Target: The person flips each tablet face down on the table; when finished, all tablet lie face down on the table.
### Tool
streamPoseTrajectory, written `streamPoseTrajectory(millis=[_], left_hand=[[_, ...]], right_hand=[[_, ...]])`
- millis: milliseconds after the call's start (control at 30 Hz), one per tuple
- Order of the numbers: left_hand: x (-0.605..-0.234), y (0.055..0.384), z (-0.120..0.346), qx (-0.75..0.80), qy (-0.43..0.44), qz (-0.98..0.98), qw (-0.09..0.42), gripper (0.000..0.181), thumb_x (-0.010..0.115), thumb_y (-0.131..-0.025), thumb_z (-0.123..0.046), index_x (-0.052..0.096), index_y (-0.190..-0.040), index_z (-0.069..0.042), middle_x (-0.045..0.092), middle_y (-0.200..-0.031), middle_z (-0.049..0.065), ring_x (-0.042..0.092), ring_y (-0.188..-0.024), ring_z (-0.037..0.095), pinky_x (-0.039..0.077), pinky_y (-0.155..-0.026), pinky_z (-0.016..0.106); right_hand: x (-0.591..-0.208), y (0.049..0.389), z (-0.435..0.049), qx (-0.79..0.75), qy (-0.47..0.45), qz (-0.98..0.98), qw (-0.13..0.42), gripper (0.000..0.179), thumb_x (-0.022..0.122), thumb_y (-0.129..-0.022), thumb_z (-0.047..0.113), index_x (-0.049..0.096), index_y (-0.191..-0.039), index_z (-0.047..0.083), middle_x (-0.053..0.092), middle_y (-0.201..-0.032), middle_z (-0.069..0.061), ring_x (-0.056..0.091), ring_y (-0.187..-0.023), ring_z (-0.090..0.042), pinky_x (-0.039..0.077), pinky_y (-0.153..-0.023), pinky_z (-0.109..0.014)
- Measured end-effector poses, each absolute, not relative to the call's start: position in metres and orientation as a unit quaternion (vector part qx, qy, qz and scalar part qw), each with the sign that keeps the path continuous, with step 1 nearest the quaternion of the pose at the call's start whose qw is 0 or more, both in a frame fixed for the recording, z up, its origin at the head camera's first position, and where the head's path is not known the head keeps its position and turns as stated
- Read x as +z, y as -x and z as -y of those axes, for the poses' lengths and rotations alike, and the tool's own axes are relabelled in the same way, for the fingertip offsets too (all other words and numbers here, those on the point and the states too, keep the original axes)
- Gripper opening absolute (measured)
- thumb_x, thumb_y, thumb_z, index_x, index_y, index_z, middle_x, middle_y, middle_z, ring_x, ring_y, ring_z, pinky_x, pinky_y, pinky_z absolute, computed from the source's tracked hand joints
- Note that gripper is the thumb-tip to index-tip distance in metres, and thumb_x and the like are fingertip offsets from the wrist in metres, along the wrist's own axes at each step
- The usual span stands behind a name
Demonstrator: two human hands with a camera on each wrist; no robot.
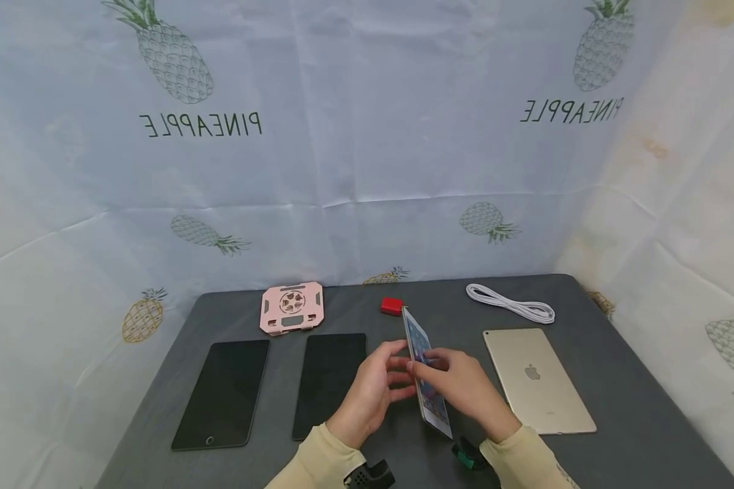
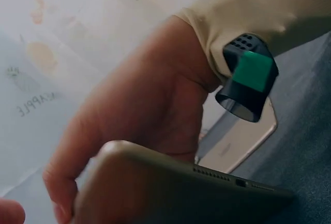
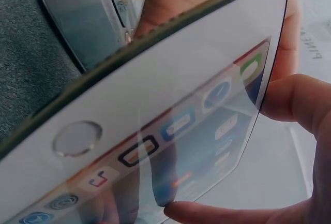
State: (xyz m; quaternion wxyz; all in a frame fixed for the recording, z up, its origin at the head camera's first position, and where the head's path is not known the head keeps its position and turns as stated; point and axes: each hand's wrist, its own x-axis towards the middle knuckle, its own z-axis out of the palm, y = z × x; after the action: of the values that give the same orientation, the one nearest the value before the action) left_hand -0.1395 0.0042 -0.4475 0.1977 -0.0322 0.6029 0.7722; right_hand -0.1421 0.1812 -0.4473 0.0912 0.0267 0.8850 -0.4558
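Note:
A white-fronted tablet (image 1: pixel 425 377) stands tilted between my two hands, its lit screen towards my right hand. My left hand (image 1: pixel 370 390) holds it from the left, fingers at its back and edge; where the left thumb presses is hidden. On the other side, my right hand (image 1: pixel 461 384) has its thumb at the tablet's long edge and a bent finger touching the glass. In the right wrist view, the home button (image 3: pixel 77 138) and the right thumb (image 3: pixel 295 100) show. The left wrist view catches the tablet's dark back and its rim with speaker holes and a port.
Two black tablets, one far left (image 1: pixel 223 394) and one nearer (image 1: pixel 327 380), lie on the dark table (image 1: pixel 159 435). A gold tablet (image 1: pixel 541 380) lies face down at right. Behind are a pink plate-like stand (image 1: pixel 292 307), a red block (image 1: pixel 391 305) and a coiled white cable (image 1: pixel 510 303).

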Motion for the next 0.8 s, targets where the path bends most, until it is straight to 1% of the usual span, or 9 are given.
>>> streamPoseTrajectory(millis=[100, 167, 233, 300, 400, 533, 667, 800], left_hand=[[-0.454, 0.142, -0.008, 0.764, 0.046, -0.611, 0.202, 0.061, 0.047, -0.106, -0.043, 0.054, -0.151, -0.002, 0.068, -0.109, 0.005, 0.069, -0.090, 0.018, 0.064, -0.092, 0.041], [-0.461, 0.145, -0.011, 0.757, 0.060, -0.617, 0.208, 0.063, 0.048, -0.106, -0.044, 0.053, -0.150, 0.001, 0.069, -0.114, 0.010, 0.070, -0.092, 0.021, 0.064, -0.093, 0.043], [-0.468, 0.146, -0.013, 0.749, 0.071, -0.623, 0.214, 0.067, 0.048, -0.105, -0.044, 0.049, -0.151, 0.005, 0.067, -0.123, 0.018, 0.071, -0.097, 0.027, 0.064, -0.096, 0.047], [-0.475, 0.147, -0.015, 0.743, 0.078, -0.626, 0.222, 0.071, 0.048, -0.105, -0.044, 0.046, -0.153, 0.008, 0.064, -0.131, 0.027, 0.071, -0.104, 0.034, 0.062, -0.100, 0.050], [-0.482, 0.148, -0.017, 0.739, 0.077, -0.629, 0.228, 0.074, 0.049, -0.105, -0.044, 0.044, -0.154, 0.011, 0.059, -0.139, 0.034, 0.069, -0.113, 0.041, 0.058, -0.107, 0.055], [-0.484, 0.147, -0.018, 0.741, 0.070, -0.630, 0.223, 0.074, 0.049, -0.106, -0.044, 0.044, -0.154, 0.011, 0.058, -0.141, 0.034, 0.068, -0.119, 0.042, 0.056, -0.110, 0.056], [-0.484, 0.147, -0.019, 0.737, 0.066, -0.636, 0.220, 0.073, 0.048, -0.106, -0.043, 0.043, -0.155, 0.011, 0.057, -0.144, 0.035, 0.069, -0.121, 0.042, 0.056, -0.110, 0.056], [-0.484, 0.148, -0.019, 0.733, 0.062, -0.642, 0.219, 0.072, 0.047, -0.106, -0.042, 0.043, -0.155, 0.011, 0.056, -0.147, 0.035, 0.069, -0.122, 0.043, 0.056, -0.109, 0.056]], right_hand=[[-0.447, 0.142, -0.182, -0.486, -0.023, -0.869, 0.091, 0.066, 0.076, -0.096, 0.048, 0.069, -0.139, -0.001, 0.078, -0.126, -0.019, 0.080, -0.091, -0.021, 0.067, -0.076, -0.041], [-0.447, 0.142, -0.183, -0.507, -0.020, -0.857, 0.089, 0.061, 0.075, -0.097, 0.043, 0.068, -0.140, -0.001, 0.077, -0.129, -0.020, 0.080, -0.091, -0.022, 0.067, -0.076, -0.041], [-0.446, 0.142, -0.185, -0.525, -0.018, -0.847, 0.086, 0.056, 0.073, -0.099, 0.037, 0.068, -0.140, 0.000, 0.076, -0.131, -0.021, 0.081, -0.096, -0.023, 0.068, -0.077, -0.041], [-0.444, 0.141, -0.187, -0.540, -0.013, -0.838, 0.084, 0.054, 0.072, -0.100, 0.032, 0.066, -0.142, -0.001, 0.075, -0.133, -0.022, 0.080, -0.103, -0.027, 0.068, -0.079, -0.042], [-0.441, 0.141, -0.192, -0.554, -0.006, -0.829, 0.081, 0.052, 0.068, -0.102, 0.026, 0.063, -0.145, -0.003, 0.073, -0.135, -0.024, 0.078, -0.113, -0.030, 0.068, -0.080, -0.042], [-0.438, 0.143, -0.200, -0.561, 0.007, -0.824, 0.081, 0.052, 0.065, -0.102, 0.020, 0.060, -0.149, -0.004, 0.073, -0.137, -0.024, 0.077, -0.115, -0.029, 0.067, -0.080, -0.041], [-0.435, 0.144, -0.206, -0.555, 0.016, -0.827, 0.081, 0.052, 0.064, -0.102, 0.017, 0.060, -0.149, -0.003, 0.074, -0.136, -0.022, 0.077, -0.112, -0.026, 0.066, -0.079, -0.038], [-0.434, 0.144, -0.209, -0.555, 0.027, -0.827, 0.081, 0.052, 0.064, -0.102, 0.016, 0.059, -0.150, -0.003, 0.075, -0.135, -0.022, 0.078, -0.111, -0.026, 0.065, -0.078, -0.037]])
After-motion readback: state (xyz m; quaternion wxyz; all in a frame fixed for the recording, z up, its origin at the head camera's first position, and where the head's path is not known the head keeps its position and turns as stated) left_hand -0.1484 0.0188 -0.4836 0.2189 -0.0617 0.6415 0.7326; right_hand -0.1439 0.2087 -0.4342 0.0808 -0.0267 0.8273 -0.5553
